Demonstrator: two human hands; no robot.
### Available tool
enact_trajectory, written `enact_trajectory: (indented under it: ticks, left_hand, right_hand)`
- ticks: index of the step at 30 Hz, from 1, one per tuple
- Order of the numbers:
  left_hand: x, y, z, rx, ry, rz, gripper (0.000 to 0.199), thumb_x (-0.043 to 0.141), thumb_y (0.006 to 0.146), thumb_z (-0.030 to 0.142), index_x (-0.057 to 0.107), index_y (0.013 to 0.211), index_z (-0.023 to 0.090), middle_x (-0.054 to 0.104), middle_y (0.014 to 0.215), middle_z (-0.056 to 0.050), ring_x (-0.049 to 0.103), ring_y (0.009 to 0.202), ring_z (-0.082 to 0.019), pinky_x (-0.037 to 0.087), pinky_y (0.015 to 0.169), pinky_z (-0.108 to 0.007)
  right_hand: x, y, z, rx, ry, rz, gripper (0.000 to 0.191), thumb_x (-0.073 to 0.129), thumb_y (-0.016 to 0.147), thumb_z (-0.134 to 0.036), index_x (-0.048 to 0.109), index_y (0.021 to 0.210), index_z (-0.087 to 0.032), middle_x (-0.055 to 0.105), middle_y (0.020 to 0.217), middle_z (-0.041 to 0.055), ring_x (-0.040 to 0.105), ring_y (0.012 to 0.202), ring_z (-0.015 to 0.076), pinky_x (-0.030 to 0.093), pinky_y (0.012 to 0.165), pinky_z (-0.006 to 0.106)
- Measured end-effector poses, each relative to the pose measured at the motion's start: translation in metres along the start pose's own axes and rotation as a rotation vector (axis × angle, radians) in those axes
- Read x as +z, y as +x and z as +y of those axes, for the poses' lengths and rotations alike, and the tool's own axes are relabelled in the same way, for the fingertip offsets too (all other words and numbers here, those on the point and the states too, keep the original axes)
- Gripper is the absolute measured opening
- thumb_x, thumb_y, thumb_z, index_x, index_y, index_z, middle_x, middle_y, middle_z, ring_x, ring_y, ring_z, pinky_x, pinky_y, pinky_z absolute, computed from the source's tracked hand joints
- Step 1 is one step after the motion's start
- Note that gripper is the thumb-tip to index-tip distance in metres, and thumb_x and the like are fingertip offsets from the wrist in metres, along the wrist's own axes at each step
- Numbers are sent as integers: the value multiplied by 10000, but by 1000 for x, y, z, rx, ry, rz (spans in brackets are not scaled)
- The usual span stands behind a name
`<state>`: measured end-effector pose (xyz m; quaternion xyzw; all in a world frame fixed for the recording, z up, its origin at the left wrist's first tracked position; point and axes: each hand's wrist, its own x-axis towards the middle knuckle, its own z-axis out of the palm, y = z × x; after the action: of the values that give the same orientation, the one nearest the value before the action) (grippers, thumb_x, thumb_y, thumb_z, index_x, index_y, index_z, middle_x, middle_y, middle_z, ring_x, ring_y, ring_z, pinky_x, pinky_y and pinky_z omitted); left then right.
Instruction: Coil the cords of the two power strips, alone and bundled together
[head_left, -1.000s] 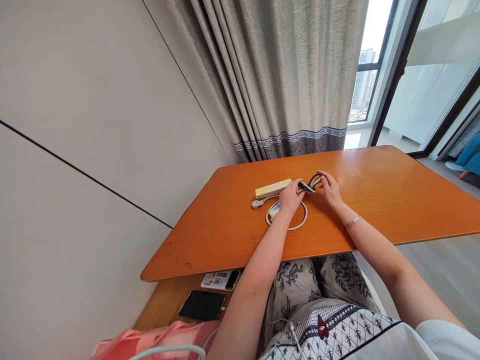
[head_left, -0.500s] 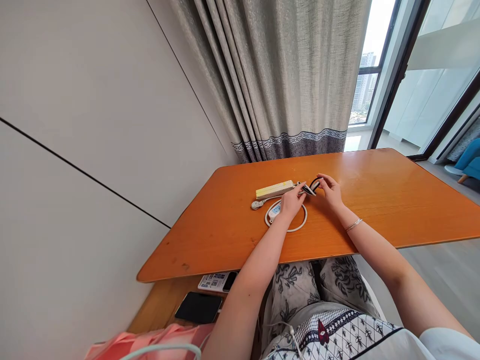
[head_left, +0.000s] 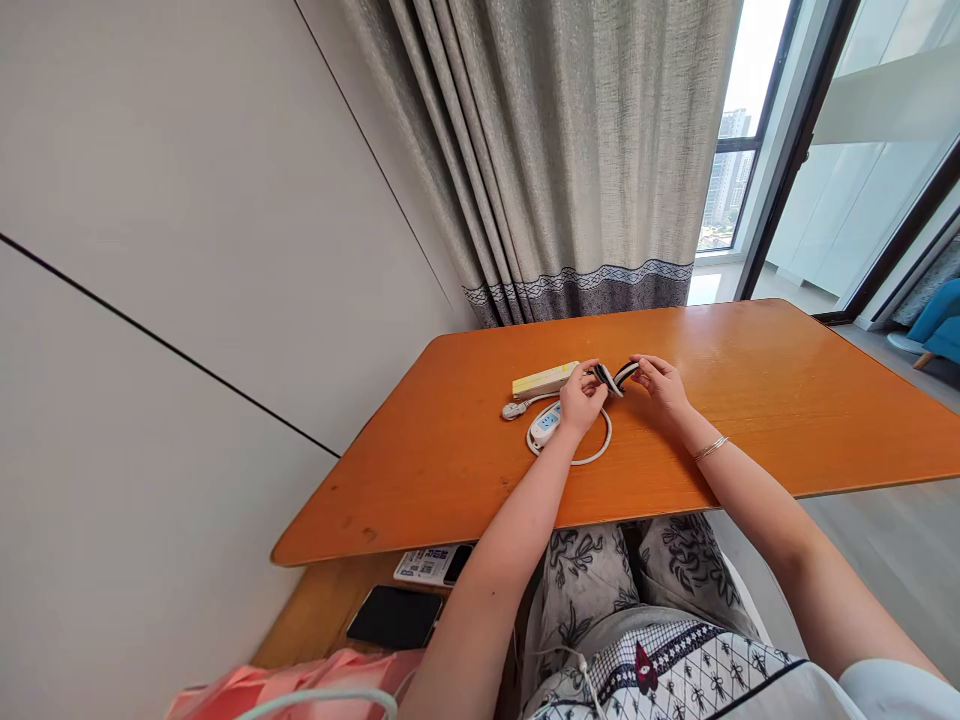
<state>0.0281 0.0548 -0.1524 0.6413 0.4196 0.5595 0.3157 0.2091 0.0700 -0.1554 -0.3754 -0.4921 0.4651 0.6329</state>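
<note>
My left hand [head_left: 581, 402] and my right hand [head_left: 660, 384] each pinch one end of a small black-and-white strap [head_left: 614, 376], held just above the orange table [head_left: 750, 400]. The strap bends between the two hands. Under my left hand lies a white power strip [head_left: 545, 424] with its white cord [head_left: 592, 455] coiled in a loop and its plug [head_left: 513, 410] to the left. A pale yellow flat box [head_left: 545, 380] lies just behind the left hand.
A grey curtain [head_left: 570, 160] hangs behind the table, with a glass door at the right. On a lower shelf at the left lie a black phone [head_left: 394, 617] and a white device [head_left: 429, 565]. Pink cloth [head_left: 300, 685] sits at the bottom left.
Both hands have lifted the strap slightly and drawn it out between them. The left hand moved off the power strip, which now shows more fully.
</note>
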Motion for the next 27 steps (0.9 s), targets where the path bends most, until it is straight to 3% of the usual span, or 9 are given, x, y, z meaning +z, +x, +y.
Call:
enact_trajectory:
  ticks: [8, 17, 21, 27]
  left_hand:
    - [4, -6, 2, 55, 34, 17, 527, 715, 790, 247, 535, 1284, 202, 768, 942, -64, 748, 831, -179, 596, 760, -289]
    - [6, -9, 5, 102, 109, 39, 612, 794, 750, 228, 529, 1302, 219, 765, 1032, -82, 752, 970, -224, 606, 865, -358]
    - [2, -7, 4, 102, 140, 57, 639, 848, 717, 306, 556, 1277, 207, 765, 1025, -89, 756, 975, -249, 603, 895, -394]
    - [-1, -4, -1, 153, 162, 91, 496, 782, 798, 390, 607, 1218, 195, 757, 1064, -100, 753, 948, -240, 591, 912, -410]
  right_hand:
    - [-3, -1, -5, 27, 2, -79, 531, 802, 646, -667, 735, 941, -231, 704, 974, 39, 640, 845, 163, 574, 855, 357]
    - [-9, -3, -9, 44, -60, -215, 541, 808, 622, -691, 683, 833, -209, 646, 908, 8, 549, 739, 116, 526, 788, 306]
    - [-8, -4, -7, 37, -106, -286, 506, 811, 638, -663, 676, 785, -198, 660, 887, 17, 555, 762, 133, 499, 779, 304]
    - [-3, -10, 0, 29, -146, -338, 446, 814, 682, -602, 725, 837, -194, 703, 899, 35, 591, 833, 163, 492, 828, 320]
